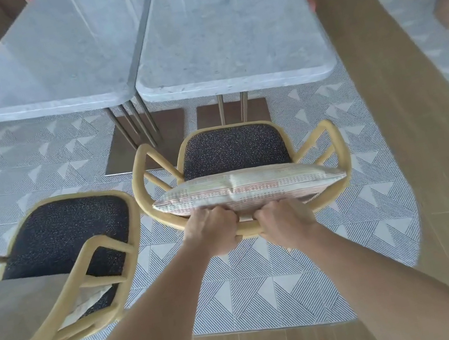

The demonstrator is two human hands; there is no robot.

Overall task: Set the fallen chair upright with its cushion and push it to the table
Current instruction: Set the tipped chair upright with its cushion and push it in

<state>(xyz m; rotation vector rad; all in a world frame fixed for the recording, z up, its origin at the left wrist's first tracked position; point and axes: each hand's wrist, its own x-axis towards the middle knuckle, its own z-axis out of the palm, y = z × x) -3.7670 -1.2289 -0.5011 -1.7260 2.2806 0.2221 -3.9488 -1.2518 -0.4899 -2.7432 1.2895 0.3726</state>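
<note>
Patterned rug (296, 277), hands (213, 231) gripping upright chair (233, 150)

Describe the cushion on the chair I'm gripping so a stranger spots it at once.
Start at the right-hand grey table; a tan-framed armchair stands before it. The cushion stands on edge against its backrest. It is pale with rows of red and dark dashes, unlike the plain beige cushion on the left chair.

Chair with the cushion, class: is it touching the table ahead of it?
Apart. Head view: rug and table base show between the chair and the table edge.
</note>
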